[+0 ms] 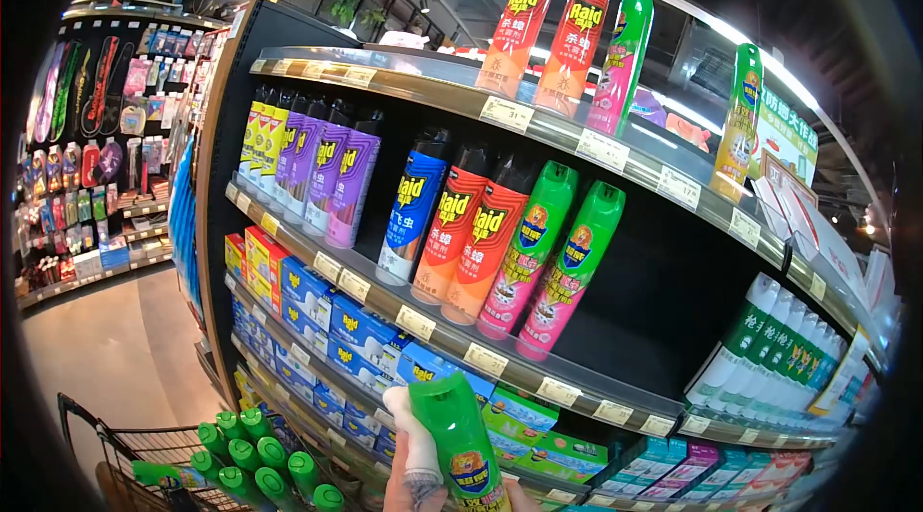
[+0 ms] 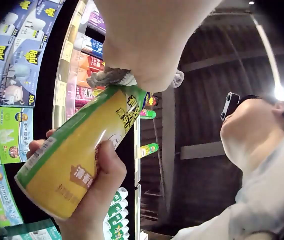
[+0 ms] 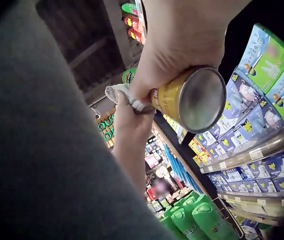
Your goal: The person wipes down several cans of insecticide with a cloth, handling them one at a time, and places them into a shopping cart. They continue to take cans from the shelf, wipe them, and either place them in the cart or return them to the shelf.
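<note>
A spray can with a green cap (image 1: pixel 471 449) is held low in the head view. Its yellow side (image 2: pixel 89 145) and round metal base (image 3: pixel 203 100) show in the wrist views. My right hand (image 1: pixel 522 498) grips the can's body, the thumb pressed along it (image 2: pixel 107 167). My left hand (image 1: pixel 409 483) holds a crumpled whitish cloth (image 1: pixel 415 430) against the can near its cap. In the right wrist view the left hand (image 3: pixel 132 130) has the cloth (image 3: pixel 124 97) between its fingers.
Shelves (image 1: pixel 486 358) carry red, blue, purple and green spray cans, with boxes (image 1: pixel 356 329) below. A black cart (image 1: pixel 106 435) at the lower left holds several green-capped cans (image 1: pixel 245 454). Accessories hang on a far wall (image 1: pixel 101 127). White-capped cans (image 1: pixel 769 329) stand at the right.
</note>
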Tool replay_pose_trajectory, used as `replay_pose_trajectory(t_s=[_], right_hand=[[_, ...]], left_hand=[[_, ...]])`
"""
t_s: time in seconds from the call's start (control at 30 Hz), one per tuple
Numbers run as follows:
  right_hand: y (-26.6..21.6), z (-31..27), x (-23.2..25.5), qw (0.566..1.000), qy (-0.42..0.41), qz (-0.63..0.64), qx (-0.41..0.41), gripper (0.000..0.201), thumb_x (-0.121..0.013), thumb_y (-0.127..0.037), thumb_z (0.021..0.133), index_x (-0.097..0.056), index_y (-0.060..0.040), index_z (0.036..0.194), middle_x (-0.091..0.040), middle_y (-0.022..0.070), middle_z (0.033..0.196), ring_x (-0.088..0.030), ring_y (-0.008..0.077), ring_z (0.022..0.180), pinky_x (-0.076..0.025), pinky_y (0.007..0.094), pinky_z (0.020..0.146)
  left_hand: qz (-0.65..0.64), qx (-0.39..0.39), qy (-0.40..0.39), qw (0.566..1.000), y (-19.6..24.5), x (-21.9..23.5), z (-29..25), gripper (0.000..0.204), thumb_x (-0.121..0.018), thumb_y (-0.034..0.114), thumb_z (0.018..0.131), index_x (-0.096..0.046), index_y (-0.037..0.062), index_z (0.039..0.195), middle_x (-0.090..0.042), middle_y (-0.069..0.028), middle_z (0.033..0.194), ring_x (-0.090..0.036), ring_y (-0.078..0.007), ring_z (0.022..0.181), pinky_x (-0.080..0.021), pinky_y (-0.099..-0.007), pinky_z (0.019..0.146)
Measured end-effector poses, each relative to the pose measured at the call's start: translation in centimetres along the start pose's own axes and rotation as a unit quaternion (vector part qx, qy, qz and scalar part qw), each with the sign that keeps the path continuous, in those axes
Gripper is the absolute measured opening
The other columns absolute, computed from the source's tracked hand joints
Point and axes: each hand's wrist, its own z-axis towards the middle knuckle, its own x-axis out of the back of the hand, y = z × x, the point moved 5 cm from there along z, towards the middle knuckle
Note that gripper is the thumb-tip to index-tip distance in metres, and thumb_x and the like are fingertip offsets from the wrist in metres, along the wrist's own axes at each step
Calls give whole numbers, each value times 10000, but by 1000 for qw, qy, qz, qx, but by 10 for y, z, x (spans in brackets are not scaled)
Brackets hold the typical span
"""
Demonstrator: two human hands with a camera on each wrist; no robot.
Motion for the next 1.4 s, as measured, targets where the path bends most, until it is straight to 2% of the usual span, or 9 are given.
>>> replay_pose_trajectory(t_s=[0.1, 0.17, 0.2, 0.3, 0.67, 0.9, 1.0, 1.23, 1.4], right_hand=[[-5, 3, -10, 999, 25, 45, -18, 738, -772, -128, 695, -374, -41, 1311, -571, 137, 1170, -561, 213, 1061, -443, 361, 892], [-12, 9, -7, 999, 42, 29, -11, 720, -766, -123, 698, -381, -37, 1300, -552, 127, 1188, -542, 203, 1079, -430, 348, 908], [-8, 13, -7, 998, 59, 21, 11, 708, -755, -116, 703, -378, -29, 1296, -538, 124, 1199, -531, 202, 1086, -427, 343, 915], [0, 20, -6, 986, 111, 124, -14, 728, -744, -122, 720, -350, -22, 1324, -528, 120, 1205, -533, 203, 1075, -433, 342, 910], [13, 28, 16, 948, 302, 59, 80, 752, -662, -37, 775, -242, -21, 1399, -525, 128, 1202, -559, 221, 1055, -469, 348, 882], [15, 17, 12, 927, 336, 116, 122, 724, -673, -95, 788, -255, -32, 1376, -508, 122, 1197, -549, 218, 1041, -476, 349, 864], [6, 15, 6, 931, 325, 122, 113, 700, -652, -69, 804, -251, -30, 1376, -505, 123, 1204, -543, 225, 1050, -472, 354, 876], [-2, 22, -20, 920, 310, 238, 15, 664, -611, -25, 826, -241, -21, 1377, -501, 128, 1211, -539, 234, 1056, -463, 357, 895], [8, 23, -15, 937, 303, 167, -38, 642, -656, -55, 839, -277, -18, 1355, -519, 120, 1197, -541, 214, 1052, -466, 353, 893]], left_hand=[[-75, 43, -30, 996, -16, -8, -9, 703, -426, -23, 927, -17, 9, 1498, -31, -172, 1562, -126, -271, 1423, -167, -328, 1107], [-397, 157, 40, 903, -43, -21, -24, 654, -524, 90, 927, -194, 57, 1491, -359, -125, 1440, -384, -279, 1293, -304, -402, 1050], [-331, 167, -69, 926, -60, -30, -33, 746, -488, 120, 954, 1, 98, 1517, -207, -86, 1519, -285, -238, 1366, -271, -369, 1070], [-146, 53, -106, 982, -32, -20, -22, 642, -465, 29, 945, -152, 76, 1503, -146, -136, 1555, -291, -244, 1364, -341, -352, 1015], [-288, 149, -257, 910, -40, -35, -33, 533, -465, -6, 951, -273, 6, 1448, -306, -132, 1486, -384, -203, 1297, -356, -297, 1004], [-369, 316, -199, 851, -48, -33, -41, 479, -504, 134, 972, -350, -30, 1395, -500, -115, 1318, -507, -185, 1149, -421, -298, 944], [-452, 506, -86, 729, -54, -37, -48, 396, -569, 156, 945, -479, -17, 1290, -620, -82, 1105, -601, -155, 947, -492, -311, 816], [-478, 476, -95, 732, -77, -33, -41, 406, -637, 136, 898, -512, -37, 1243, -634, -111, 1085, -637, -190, 910, -524, -320, 757], [-505, 502, -68, 699, -78, -36, -43, 392, -655, 120, 880, -536, -39, 1217, -642, -124, 1076, -648, -215, 904, -534, -331, 744]])
